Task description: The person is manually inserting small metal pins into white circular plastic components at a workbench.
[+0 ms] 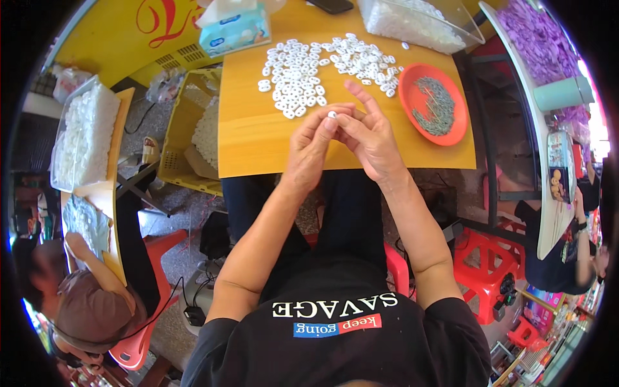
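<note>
The yellow surface (pixel 251 145) had its near edge just in front of the person's lap, with a bare strip running along it and up the left side; on the right, room was tighter, a red plate (pixel 407 84) lying close against that edge. One clear tub (pixel 465 29) of white bits stood at the far right corner, one tissue pack (pixel 235 32) at the far left, and one dark phone (pixel 332 5) between them. Over the near part, the left hand (pixel 313 138) and right hand (pixel 374 142) met, fingers partly curled, the right with one finger raised; both pinched a single white piece (pixel 332 115) between thumbs and fingertips. Beyond lay two piles of two-holed white pieces, left pile (pixel 293 74) and right pile (pixel 361 58), too crowded to count, one stray piece (pixel 405 46) near the tub. Grey pins (pixel 438 106), likewise uncountable, filled much of the plate.
</note>
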Demonstrator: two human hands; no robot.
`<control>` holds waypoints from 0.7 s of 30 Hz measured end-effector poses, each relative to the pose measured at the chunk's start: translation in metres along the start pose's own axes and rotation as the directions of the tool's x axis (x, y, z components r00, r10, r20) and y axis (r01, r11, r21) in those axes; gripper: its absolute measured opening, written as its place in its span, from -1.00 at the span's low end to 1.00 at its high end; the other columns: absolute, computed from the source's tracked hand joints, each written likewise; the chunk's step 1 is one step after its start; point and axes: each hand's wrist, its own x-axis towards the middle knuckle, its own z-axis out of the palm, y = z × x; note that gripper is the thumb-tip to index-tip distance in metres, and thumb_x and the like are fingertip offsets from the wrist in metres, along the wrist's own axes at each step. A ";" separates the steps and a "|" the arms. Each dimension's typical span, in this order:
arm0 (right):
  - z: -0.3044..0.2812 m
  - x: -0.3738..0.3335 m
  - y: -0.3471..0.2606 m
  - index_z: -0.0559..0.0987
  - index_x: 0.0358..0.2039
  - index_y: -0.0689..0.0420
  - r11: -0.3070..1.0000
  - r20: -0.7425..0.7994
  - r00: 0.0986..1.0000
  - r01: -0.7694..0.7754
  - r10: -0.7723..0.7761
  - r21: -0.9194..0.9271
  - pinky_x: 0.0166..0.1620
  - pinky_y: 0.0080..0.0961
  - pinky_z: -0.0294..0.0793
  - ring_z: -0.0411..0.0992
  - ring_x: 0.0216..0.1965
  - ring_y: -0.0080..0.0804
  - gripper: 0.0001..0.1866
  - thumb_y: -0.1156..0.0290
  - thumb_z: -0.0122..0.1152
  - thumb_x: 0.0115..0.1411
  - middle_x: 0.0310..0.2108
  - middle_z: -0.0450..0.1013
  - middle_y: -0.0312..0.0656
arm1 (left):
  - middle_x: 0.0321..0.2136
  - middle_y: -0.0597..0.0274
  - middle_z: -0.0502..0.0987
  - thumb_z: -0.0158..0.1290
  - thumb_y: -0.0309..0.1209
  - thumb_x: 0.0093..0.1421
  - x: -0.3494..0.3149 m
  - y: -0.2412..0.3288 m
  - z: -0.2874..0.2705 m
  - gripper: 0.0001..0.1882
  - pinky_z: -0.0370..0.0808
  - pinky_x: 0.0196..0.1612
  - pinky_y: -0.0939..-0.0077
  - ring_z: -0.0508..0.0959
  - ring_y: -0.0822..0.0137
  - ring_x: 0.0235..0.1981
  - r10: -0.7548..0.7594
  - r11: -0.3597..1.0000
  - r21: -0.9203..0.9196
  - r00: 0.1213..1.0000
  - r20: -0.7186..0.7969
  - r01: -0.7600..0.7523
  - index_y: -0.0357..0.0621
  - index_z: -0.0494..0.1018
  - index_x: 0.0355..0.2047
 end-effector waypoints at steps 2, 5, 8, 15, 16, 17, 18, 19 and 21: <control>0.006 -0.003 0.001 0.04 0.29 0.16 1.000 -0.003 1.000 0.007 -0.007 0.013 -0.01 -0.42 0.48 0.46 -0.13 -0.47 -0.30 0.57 0.17 0.22 -0.15 0.46 -0.17 | -0.04 0.17 0.48 -0.09 -0.36 0.37 -0.003 0.000 0.002 -0.73 0.32 0.10 0.50 0.42 0.41 -0.02 0.022 0.998 -0.066 0.999 -0.028 -0.024 -0.29 0.47 -0.07; 0.009 -0.003 0.003 0.02 0.31 0.16 0.999 -0.008 1.000 0.007 -0.007 0.035 0.01 -0.43 0.46 0.45 -0.12 -0.49 -0.27 0.57 0.17 0.22 -0.16 0.47 -0.20 | -0.05 0.16 0.48 -0.08 -0.37 0.37 -0.003 0.001 0.003 -0.74 0.31 0.11 0.49 0.42 0.39 0.00 0.024 0.996 -0.087 0.999 -0.047 -0.028 -0.30 0.48 -0.10; 0.011 -0.003 0.007 0.00 0.31 0.18 0.998 -0.040 0.998 0.043 -0.041 0.044 0.02 -0.47 0.43 0.45 -0.12 -0.53 -0.26 0.58 0.16 0.22 -0.19 0.48 -0.23 | -0.06 0.12 0.49 -0.07 -0.40 0.36 0.000 -0.002 0.000 -0.76 0.31 0.12 0.48 0.43 0.36 0.01 0.054 0.990 -0.127 0.997 -0.052 -0.060 -0.31 0.49 -0.14; 0.030 0.006 0.020 0.04 0.30 0.24 0.993 -0.039 0.997 0.068 -0.072 -0.100 -0.05 -0.59 0.44 0.45 -0.19 -0.56 -0.33 0.52 0.12 0.27 -0.20 0.50 -0.18 | -0.07 0.10 0.52 -0.08 -0.41 0.35 -0.001 0.022 -0.021 -0.78 0.37 0.09 0.42 0.46 0.34 -0.02 -0.054 0.998 -0.020 0.992 -0.116 0.052 -0.28 0.48 -0.14; 0.023 0.007 0.023 0.29 0.19 0.26 0.967 0.001 0.997 0.078 -0.080 -0.242 -0.21 -0.62 0.47 0.45 -0.30 -0.62 -0.51 0.44 0.13 0.28 -0.24 0.53 -0.20 | -0.09 0.11 0.53 -0.06 -0.39 0.34 0.000 0.032 -0.027 -0.78 0.39 0.05 0.44 0.48 0.35 -0.04 0.010 0.994 0.108 0.991 -0.131 0.004 -0.27 0.48 -0.14; 0.018 0.008 0.016 0.29 0.19 0.26 0.965 -0.009 0.996 0.078 -0.083 -0.250 -0.21 -0.62 0.47 0.45 -0.30 -0.62 -0.51 0.44 0.13 0.28 -0.24 0.53 -0.20 | -0.14 0.10 0.55 -0.05 -0.39 0.33 0.000 0.043 -0.037 -0.78 0.41 0.02 0.46 0.50 0.35 -0.07 0.055 0.976 0.216 0.984 -0.170 -0.017 -0.27 0.47 -0.13; 0.010 0.012 0.007 0.41 0.07 0.26 0.826 -0.019 0.992 0.097 -0.129 -0.555 -0.27 -0.60 0.47 0.44 -0.35 -0.64 -0.61 0.41 0.15 0.27 -0.28 0.54 -0.22 | -0.17 0.07 0.54 -0.08 -0.33 0.36 0.000 0.054 -0.056 -0.73 0.43 0.07 0.33 0.53 0.27 -0.12 0.104 0.949 0.311 0.978 -0.181 -0.043 -0.28 0.45 -0.10; -0.002 0.016 -0.002 0.53 -0.04 0.26 0.592 -0.019 0.984 0.090 -0.175 -0.801 -0.34 -0.59 0.46 0.43 -0.40 -0.66 -0.69 0.37 0.17 0.26 -0.31 0.55 -0.24 | -0.23 0.13 0.55 -0.05 -0.36 0.35 0.000 0.070 -0.065 -0.72 0.46 0.01 0.41 0.55 0.30 -0.16 0.149 0.883 0.468 0.961 -0.233 -0.024 -0.32 0.43 -0.06; -0.024 0.029 -0.021 0.63 -0.28 0.18 0.341 0.041 0.920 0.186 -0.390 -0.922 -0.38 -0.45 0.46 0.47 -0.45 -0.46 -0.83 0.37 0.21 0.20 -0.35 0.55 -0.19 | -0.33 0.23 0.56 0.03 -0.39 0.31 0.003 0.093 -0.097 -0.71 0.47 -0.10 0.59 0.54 0.44 -0.27 0.280 0.769 0.639 0.905 -0.320 -0.012 -0.33 0.44 -0.04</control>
